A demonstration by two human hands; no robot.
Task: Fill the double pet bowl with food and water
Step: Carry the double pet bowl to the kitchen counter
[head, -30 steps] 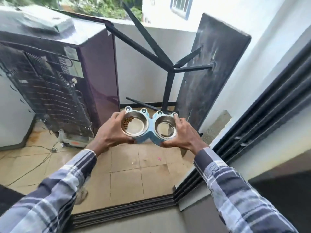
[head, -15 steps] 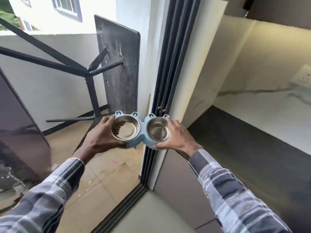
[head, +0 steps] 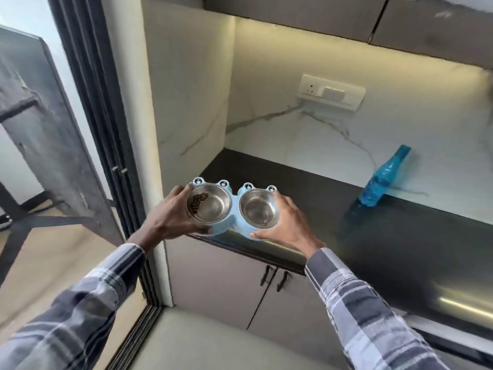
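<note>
Plaid sleeves in grey, white and dark blue reach forward from the bottom corners, one on each arm. Beyond the cuffs, both hands grasp the double pet bowl [head: 234,209] by its ends: the left hand [head: 170,218] wraps its fingers around the left end, and the right hand [head: 286,222] clasps the right end with the thumb along the near edge. The bowl is held level in the air over the front left corner of the tabletop [head: 400,236]; whether its underside touches the surface cannot be told.

The holder is pale blue plastic, shaped as two joined rounds, each topped at the far rim by a pair of little frog-like eyes. Each round carries a shiny steel insert. The left insert holds a small heap of brown kibble [head: 198,202] against its left wall, the rest of its bottom bare metal. The right insert shows only reflections; water in it cannot be made out.

Below the tabletop edge are grey cabinet doors [head: 240,284] with two dark handles. Farther back on the dark, glossy tabletop stands a blue plastic bottle [head: 384,180], well apart from the bowl, against the white marbled wall. Higher on that wall sits a white switch and socket plate [head: 330,92]. To the left runs a dark sliding door frame [head: 106,145].
</note>
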